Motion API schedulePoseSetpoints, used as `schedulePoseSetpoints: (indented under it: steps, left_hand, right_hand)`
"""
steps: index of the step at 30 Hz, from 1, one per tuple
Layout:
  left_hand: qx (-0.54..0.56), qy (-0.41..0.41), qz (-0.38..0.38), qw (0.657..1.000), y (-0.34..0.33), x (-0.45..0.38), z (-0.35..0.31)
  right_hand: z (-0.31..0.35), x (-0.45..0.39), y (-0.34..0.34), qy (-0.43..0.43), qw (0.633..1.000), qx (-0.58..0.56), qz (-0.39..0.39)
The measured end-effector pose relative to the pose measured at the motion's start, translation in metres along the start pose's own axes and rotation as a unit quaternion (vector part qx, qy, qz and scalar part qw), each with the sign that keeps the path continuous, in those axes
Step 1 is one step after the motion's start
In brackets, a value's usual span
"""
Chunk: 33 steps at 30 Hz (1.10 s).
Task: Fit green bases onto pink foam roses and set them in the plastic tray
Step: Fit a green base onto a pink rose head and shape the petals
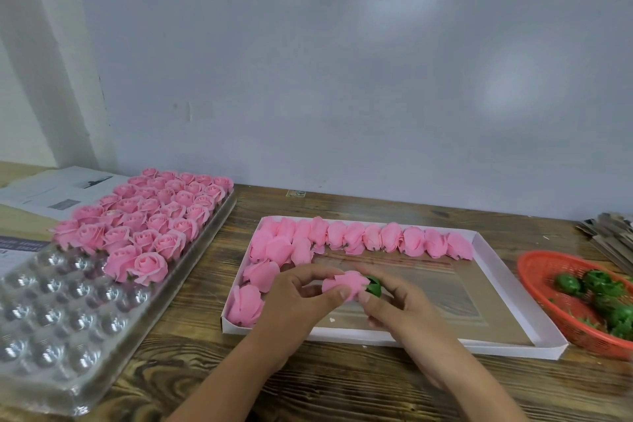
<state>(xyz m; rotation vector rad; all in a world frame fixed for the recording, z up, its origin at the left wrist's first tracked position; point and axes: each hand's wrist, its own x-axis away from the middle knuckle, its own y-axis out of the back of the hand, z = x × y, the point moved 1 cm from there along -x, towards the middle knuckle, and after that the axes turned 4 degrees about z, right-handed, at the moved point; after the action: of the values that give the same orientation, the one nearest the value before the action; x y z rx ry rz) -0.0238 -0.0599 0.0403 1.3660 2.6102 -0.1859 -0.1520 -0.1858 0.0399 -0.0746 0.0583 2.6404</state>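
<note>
Wooden table (342, 384) | left grip (301, 298) pinches rose (342, 284) | right grip (394, 305) pinches green base (374, 285) at rose's end

Both hands (346, 305) hold rose (342, 283) against green base (374, 285).

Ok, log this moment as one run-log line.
step: fitting base | left hand: holds pink rose | right hand: presses green base on | plastic tray: part filled | red basket: bases left
</note>
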Motion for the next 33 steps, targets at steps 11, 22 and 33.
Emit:
schedulePoseSetpoints:
  steps: [11,22,33]
  left_hand:
    - [0.021,0.003,-0.004,1.0,0.0004,0.0001,-0.0006]
    - [0.045,0.017,-0.009,0.999,0.0015,-0.0004,-0.0012]
    - [0.044,0.024,-0.007,0.999,0.0009,0.0,-0.0021]
  right_hand:
    - [0.0004,-0.0013,-0.0008,0.041,0.997,-0.052,-0.048]
    - [0.0031,-0.0003,0.0014,0.062,0.995,-0.048,-0.056]
    - [0.0012,-0.0003,-0.0007,0.05,0.996,-0.051,-0.048]
